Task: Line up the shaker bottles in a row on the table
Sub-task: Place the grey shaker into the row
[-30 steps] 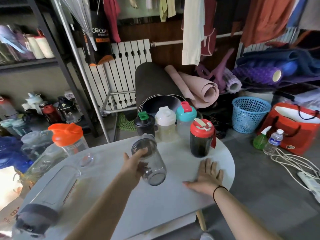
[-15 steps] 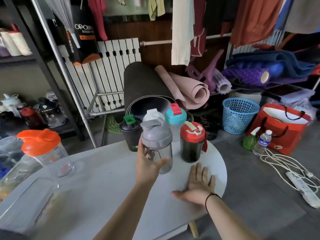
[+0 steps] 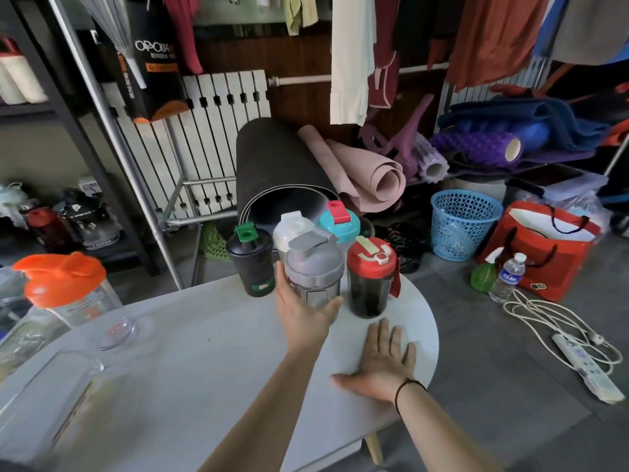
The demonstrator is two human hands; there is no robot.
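Behind white table (image 3: 211, 362), yoga mats (image 3: 282, 172), hanging clothes (image 3: 347, 56)

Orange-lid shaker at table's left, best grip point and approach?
Judging by its pose, grip the clear body below the orange lid of the orange-lid shaker, coming from its right side with the left hand. It looks upright, and that side faces bare table; its left side is crowded.
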